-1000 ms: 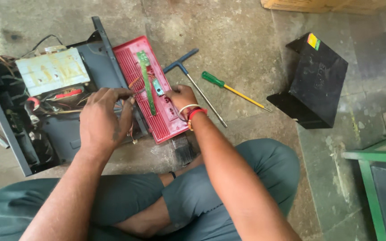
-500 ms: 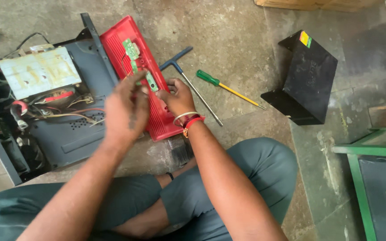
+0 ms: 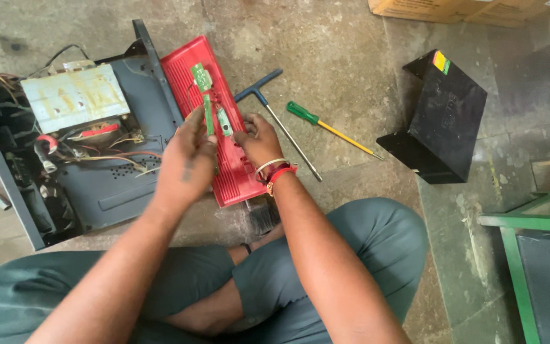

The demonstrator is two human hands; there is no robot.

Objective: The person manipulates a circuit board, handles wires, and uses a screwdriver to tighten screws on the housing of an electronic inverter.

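A red plastic panel (image 3: 224, 150) is being worked on by both hands over a concrete floor (image 3: 345, 44), where it is lying tilted, its left edge resting against an opened grey appliance chassis (image 3: 106, 181). The left hand (image 3: 186, 159) is being held over the middle of the panel, its fingers curled around a narrow green circuit strip (image 3: 207, 114) that is standing up from the panel's inner face. The right hand (image 3: 257, 139) is being pressed onto the panel just beside it, its fingertips closed on a small grey-green part (image 3: 223, 121) next to the strip; red and white bands are being worn at that wrist. The two hands are being kept close together, nearly touching. A second small green board (image 3: 200, 76) is sitting higher up on the panel. Inside the chassis, a pale metal block (image 3: 74, 95) and loose coloured wires (image 3: 106, 146) are being left exposed. To the right of the panel, a blue T-handled wrench (image 3: 275, 118) and a green-handled screwdriver (image 3: 329, 127) are lying on the floor, near each other. Farther right, a black box (image 3: 444, 118) is standing well apart from the hands. The legs, in grey-green trousers (image 3: 351, 255), are being kept crossed under the arms.
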